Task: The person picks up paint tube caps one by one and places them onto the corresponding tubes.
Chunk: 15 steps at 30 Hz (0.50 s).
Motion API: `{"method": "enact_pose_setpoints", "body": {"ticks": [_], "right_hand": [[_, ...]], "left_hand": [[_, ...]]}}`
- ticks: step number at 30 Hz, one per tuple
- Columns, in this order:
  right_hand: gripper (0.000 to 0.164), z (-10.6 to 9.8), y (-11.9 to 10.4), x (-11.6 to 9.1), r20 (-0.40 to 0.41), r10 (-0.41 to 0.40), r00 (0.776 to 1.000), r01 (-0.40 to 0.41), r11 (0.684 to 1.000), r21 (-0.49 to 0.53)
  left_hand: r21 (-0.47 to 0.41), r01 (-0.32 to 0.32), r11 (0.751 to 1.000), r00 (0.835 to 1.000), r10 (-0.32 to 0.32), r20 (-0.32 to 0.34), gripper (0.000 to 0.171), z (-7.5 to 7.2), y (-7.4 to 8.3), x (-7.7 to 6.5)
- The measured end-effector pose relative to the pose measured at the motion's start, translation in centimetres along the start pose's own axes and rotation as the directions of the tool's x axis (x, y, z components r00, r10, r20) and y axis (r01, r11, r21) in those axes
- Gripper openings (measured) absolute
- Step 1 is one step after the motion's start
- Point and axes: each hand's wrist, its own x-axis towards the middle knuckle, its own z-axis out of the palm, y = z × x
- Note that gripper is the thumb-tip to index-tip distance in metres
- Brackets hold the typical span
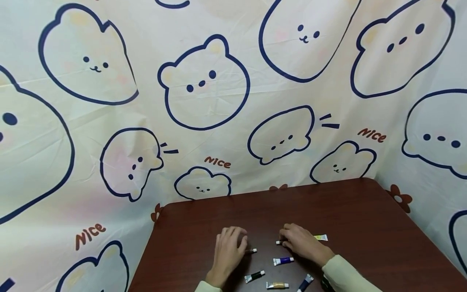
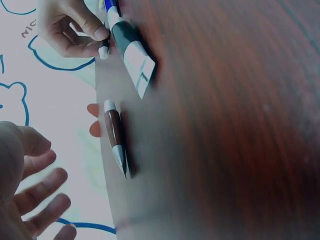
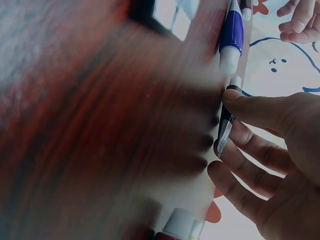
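Observation:
My right hand (image 1: 305, 242) pinches a small black paint tube (image 3: 227, 112) between thumb and fingers, at the tabletop; its white cap points left in the head view. My left hand (image 1: 229, 250) is beside a brown paint tube (image 2: 114, 125), fingers spread and loosely bent, holding nothing. The brown tube lies on the table with its silver crimped end toward me in the left wrist view. Between the hands and nearer me lies a purple-blue paint tube (image 1: 283, 261). A dark green-black tube (image 1: 254, 277) rests close to my left wrist.
An ochre tube (image 1: 277, 285) and a dark blue tube (image 1: 305, 282) lie near the bottom of the head view. Beyond my right hand is a yellow tube (image 1: 321, 237). The dark wooden table (image 1: 204, 215) meets a cartoon-printed curtain (image 1: 204, 146) at its far edge.

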Motion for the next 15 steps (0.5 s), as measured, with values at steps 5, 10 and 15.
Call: {"method": "enact_pose_setpoints", "body": {"ticks": [5, 10, 15], "right_hand": [[0.015, -0.3, -0.2, -0.2, -0.019, -0.008, 1.0, 0.008, 1.0, 0.008], [0.017, -0.8, 0.0, -0.3, 0.016, 0.009, 1.0, -0.01, 0.999, 0.042], [0.016, -1.5, 0.3, -0.7, 0.015, 0.05, 0.999, -0.051, 0.997, 0.064]], "left_hand": [[0.045, 0.056, 0.997, 0.998, -0.057, 0.029, 0.014, -0.4, -0.3, 0.1], [0.044, 0.095, 0.994, 0.992, -0.099, 0.076, 0.013, -0.7, -0.5, 0.1], [0.044, 0.134, 0.99, 0.985, -0.138, 0.1, 0.014, -0.8, -0.7, -0.3]]}}
